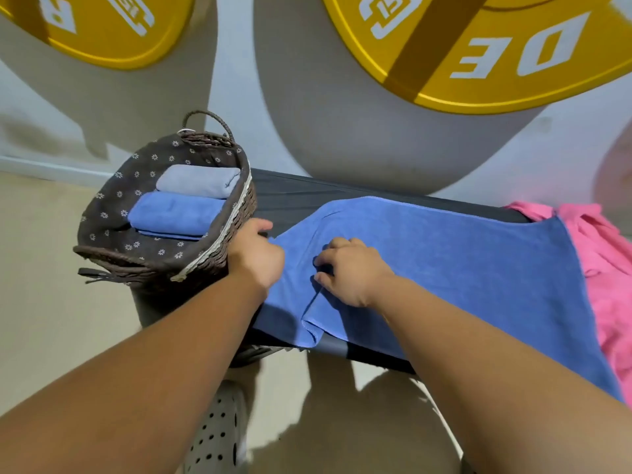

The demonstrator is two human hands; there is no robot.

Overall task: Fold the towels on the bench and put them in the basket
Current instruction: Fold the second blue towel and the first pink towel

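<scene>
One blue towel [444, 261] lies spread on the bench [290, 196], its left corner gripped by the left hand [254, 254] and a crease pinched by the right hand [349, 271], with one pink towel [608, 268] at the bench's right end and one basket [164, 265] holding two folded towels [174, 213] at its left end.

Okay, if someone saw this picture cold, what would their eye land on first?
Probably the big blue towel spread across the dark bench in the middle, with the left hand and right hand gripping its left end. Next, the wicker basket at the bench's left end, holding folded towels, and the huge yellow discs on the wall above. A pink towel lies bunched at the far right.
</scene>
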